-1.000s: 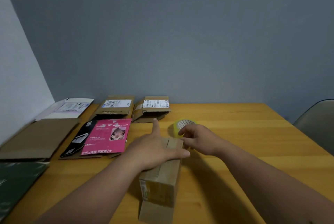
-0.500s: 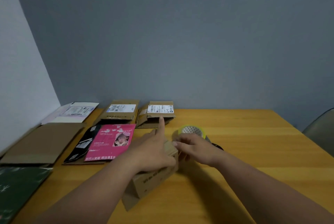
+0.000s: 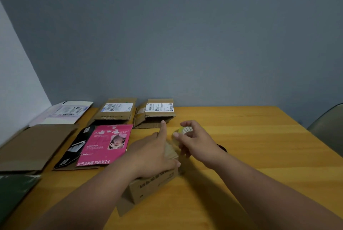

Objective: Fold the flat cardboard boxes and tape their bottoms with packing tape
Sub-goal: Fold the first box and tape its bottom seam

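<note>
A small folded brown cardboard box [image 3: 152,185] lies on the wooden table [image 3: 250,148] in front of me, one loose flap sticking out toward me. My left hand [image 3: 152,153] lies flat on top of it, index finger straight, thumb along the right edge. My right hand [image 3: 194,140] holds a roll of packing tape [image 3: 183,131] with a yellow-green rim just above the box's far end, fingers curled round the roll.
Flat boxes cover the table's left side: a pink printed one [image 3: 105,146], a plain brown one [image 3: 35,146], a white one [image 3: 63,112], a dark green one [image 3: 13,192]. Two labelled brown boxes [image 3: 117,111] [image 3: 156,112] sit by the wall. A chair [image 3: 328,127] stands at right.
The box has turned under my left hand so its long side faces me. My right hand has lifted the tape roll off the table and holds it over the box's far end.
</note>
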